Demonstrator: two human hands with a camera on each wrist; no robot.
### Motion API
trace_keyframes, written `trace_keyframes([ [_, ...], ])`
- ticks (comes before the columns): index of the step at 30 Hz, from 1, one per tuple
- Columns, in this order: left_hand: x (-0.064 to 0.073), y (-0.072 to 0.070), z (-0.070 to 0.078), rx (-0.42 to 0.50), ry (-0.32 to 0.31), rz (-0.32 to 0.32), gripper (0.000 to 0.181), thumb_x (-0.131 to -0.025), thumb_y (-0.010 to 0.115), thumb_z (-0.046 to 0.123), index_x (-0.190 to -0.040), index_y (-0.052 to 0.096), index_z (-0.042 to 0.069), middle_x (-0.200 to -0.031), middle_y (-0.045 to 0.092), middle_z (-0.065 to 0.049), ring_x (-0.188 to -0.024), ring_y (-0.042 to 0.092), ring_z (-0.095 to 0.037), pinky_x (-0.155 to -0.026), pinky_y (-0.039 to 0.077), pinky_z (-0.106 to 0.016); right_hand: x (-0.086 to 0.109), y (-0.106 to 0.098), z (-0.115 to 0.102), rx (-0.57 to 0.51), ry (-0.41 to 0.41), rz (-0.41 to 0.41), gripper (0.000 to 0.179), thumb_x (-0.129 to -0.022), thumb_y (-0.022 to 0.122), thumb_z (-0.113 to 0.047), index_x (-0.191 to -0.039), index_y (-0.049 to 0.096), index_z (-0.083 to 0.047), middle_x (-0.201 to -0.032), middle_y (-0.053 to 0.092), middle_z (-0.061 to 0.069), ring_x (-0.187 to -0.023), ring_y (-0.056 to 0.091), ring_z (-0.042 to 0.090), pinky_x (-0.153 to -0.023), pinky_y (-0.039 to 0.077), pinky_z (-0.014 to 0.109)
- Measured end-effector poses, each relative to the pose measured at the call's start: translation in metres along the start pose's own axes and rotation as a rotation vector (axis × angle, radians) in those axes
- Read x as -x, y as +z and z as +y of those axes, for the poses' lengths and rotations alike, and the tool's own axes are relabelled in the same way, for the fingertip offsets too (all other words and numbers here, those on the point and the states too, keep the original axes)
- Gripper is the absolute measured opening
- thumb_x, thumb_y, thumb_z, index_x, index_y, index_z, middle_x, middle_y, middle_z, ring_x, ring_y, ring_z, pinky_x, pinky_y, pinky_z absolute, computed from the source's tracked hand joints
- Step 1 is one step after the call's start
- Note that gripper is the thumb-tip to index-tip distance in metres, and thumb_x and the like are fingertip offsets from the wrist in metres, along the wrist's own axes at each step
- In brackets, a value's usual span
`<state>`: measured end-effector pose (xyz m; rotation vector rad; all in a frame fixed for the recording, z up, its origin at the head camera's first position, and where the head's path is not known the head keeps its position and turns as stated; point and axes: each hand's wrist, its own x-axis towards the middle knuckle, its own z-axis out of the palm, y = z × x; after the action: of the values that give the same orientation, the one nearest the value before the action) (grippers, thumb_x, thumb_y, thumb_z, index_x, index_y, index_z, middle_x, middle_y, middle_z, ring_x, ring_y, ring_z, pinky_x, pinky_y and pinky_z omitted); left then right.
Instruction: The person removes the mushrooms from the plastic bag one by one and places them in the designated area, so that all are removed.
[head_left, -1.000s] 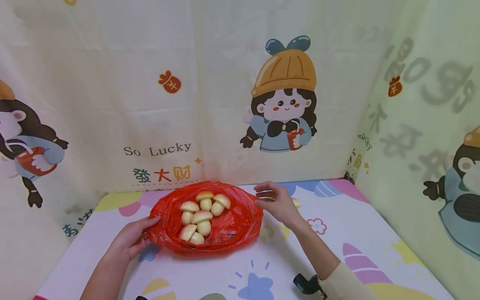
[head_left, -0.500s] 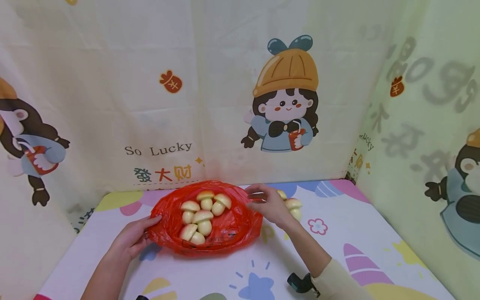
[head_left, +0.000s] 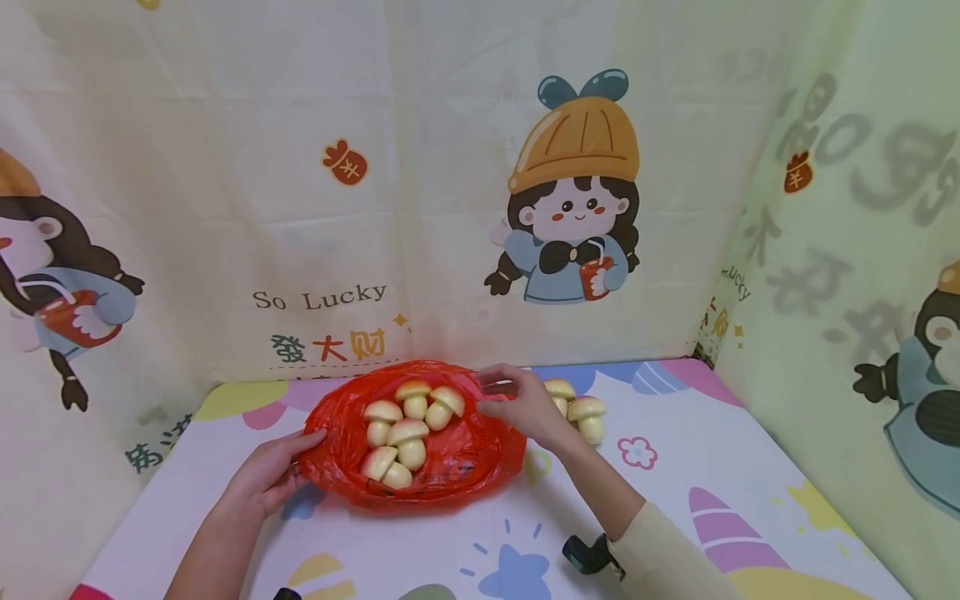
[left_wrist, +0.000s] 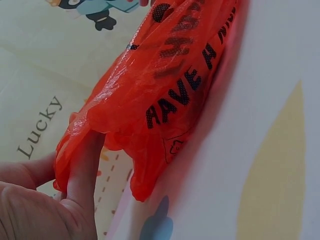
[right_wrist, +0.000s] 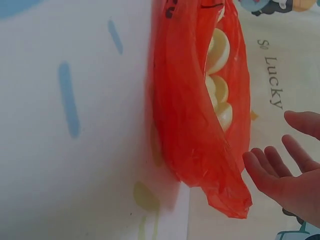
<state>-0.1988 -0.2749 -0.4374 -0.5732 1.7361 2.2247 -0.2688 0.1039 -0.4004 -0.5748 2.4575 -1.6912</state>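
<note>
A red plastic bag (head_left: 480,475) lies with its mouth spread on the table, holding several toy mushrooms (head_left: 407,442) with pale stems and pinkish-yellow caps. My left hand (head_left: 266,471) pinches the bag's left edge between thumb and fingers; in the left wrist view the red film (left_wrist: 125,110) bunches at the fingertips. Over the bag's right rim hovers my right hand (head_left: 525,408), fingers loosely extended and holding nothing. The right wrist view has those fingers (right_wrist: 267,170) just off the bag's handle end. More mushrooms (head_left: 587,417) stand right of the bag, partly behind the right hand.
The table (head_left: 420,550) wears a white cover printed with coloured shapes. A printed cloth (head_left: 442,208) hangs behind it, and another cloth (head_left: 840,292) hangs on the right. A small black device (head_left: 588,554) is by the right wrist.
My right hand has moved left, from beside the bag's right edge to over its rim, uncovering the mushrooms on the right. The left hand keeps its pinch; the bag barely shifts.
</note>
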Motion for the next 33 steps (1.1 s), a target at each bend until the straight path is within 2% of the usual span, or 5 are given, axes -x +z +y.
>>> trace_keyframes([
  [11, 0.0, 0.0, 0.0, -0.005, 0.013, 0.003, 0.082, -0.1, 0.071, 0.031, -0.165, 0.026, 0.006, -0.102, 0.072, 0.009, -0.096, 0.075, -0.012, -0.093, 0.062, -0.035, -0.013, 0.011, -0.014, 0.008, -0.005, 0.002, 0.035, -0.092, 0.077, -0.012, -0.126, 0.07, -0.012, -0.128, 0.07, 0.012, -0.123, 0.067, 0.038, -0.093, 0.063, 0.042],
  [17, 0.001, 0.0, 0.001, 0.011, 0.011, -0.004, 0.082, -0.101, 0.07, 0.03, -0.165, 0.024, 0.006, -0.101, 0.072, 0.009, -0.094, 0.075, -0.011, -0.092, 0.063, -0.034, -0.017, 0.015, -0.021, 0.021, -0.003, -0.014, 0.036, -0.092, 0.076, -0.009, -0.128, 0.069, -0.01, -0.128, 0.069, 0.015, -0.122, 0.067, 0.039, -0.093, 0.063, 0.043],
  [23, 0.002, 0.0, 0.0, 0.0, 0.011, 0.004, 0.08, -0.102, 0.069, 0.031, -0.165, 0.026, 0.006, -0.101, 0.072, 0.009, -0.095, 0.075, -0.011, -0.092, 0.062, -0.034, -0.025, 0.018, -0.025, 0.022, -0.02, -0.045, 0.035, -0.092, 0.075, -0.009, -0.127, 0.07, -0.009, -0.125, 0.07, 0.013, -0.123, 0.065, 0.042, -0.091, 0.064, 0.041],
  [30, 0.002, 0.001, 0.0, 0.002, 0.012, 0.001, 0.081, -0.101, 0.07, 0.031, -0.165, 0.026, 0.007, -0.103, 0.072, 0.009, -0.097, 0.075, -0.012, -0.094, 0.062, -0.034, -0.035, 0.022, -0.032, 0.073, 0.009, -0.092, 0.04, -0.093, 0.076, -0.013, -0.132, 0.067, -0.006, -0.131, 0.068, 0.014, -0.12, 0.066, 0.034, -0.09, 0.064, 0.039],
  [33, 0.003, 0.001, -0.001, -0.001, 0.015, -0.002, 0.081, -0.101, 0.07, 0.031, -0.165, 0.026, 0.007, -0.104, 0.072, 0.008, -0.098, 0.075, -0.012, -0.094, 0.062, -0.034, -0.04, 0.027, -0.033, 0.109, -0.004, -0.113, 0.04, -0.093, 0.077, -0.012, -0.13, 0.068, -0.004, -0.132, 0.068, 0.017, -0.118, 0.067, 0.035, -0.091, 0.064, 0.038],
])
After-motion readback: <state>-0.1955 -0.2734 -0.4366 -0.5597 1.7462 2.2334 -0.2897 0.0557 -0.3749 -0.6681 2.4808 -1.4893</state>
